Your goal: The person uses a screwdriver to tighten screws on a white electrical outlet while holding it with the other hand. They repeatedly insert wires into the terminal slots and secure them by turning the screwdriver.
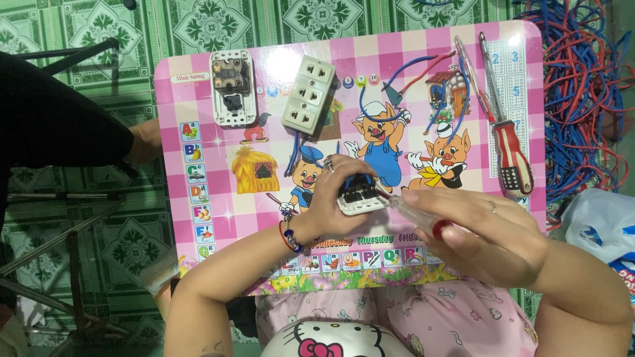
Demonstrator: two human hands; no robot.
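Gripping a small white switch module [360, 196] in my left hand [331, 198], I kept it propped just above the pink checked board [198, 125] on my lap, its back face turned up so the terminals faced me. The fingers of that hand were curled and clamped around its edges, which steadied it against the push of the tool. My right hand [483, 231] was closed around a clear-handled screwdriver [413, 213], fingers wrapped together on the handle, with the tip laid against the module's right side; I could not see the exact screw it met. Dark wires ran from the top of the module toward the board.

Farther up the board lay a white triple socket strip [307, 94] and, to its left, an opened white switch plate [232, 88], both within reach but well apart from my hands. A red-handled screwdriver [512, 155] and a thin tester pen [473, 76] rested along the right edge, parked out of the way. Blue and red wire [582, 86] sat heaped on the floor beside the board. Another person's dark sleeve [59, 119] reached to the left edge.
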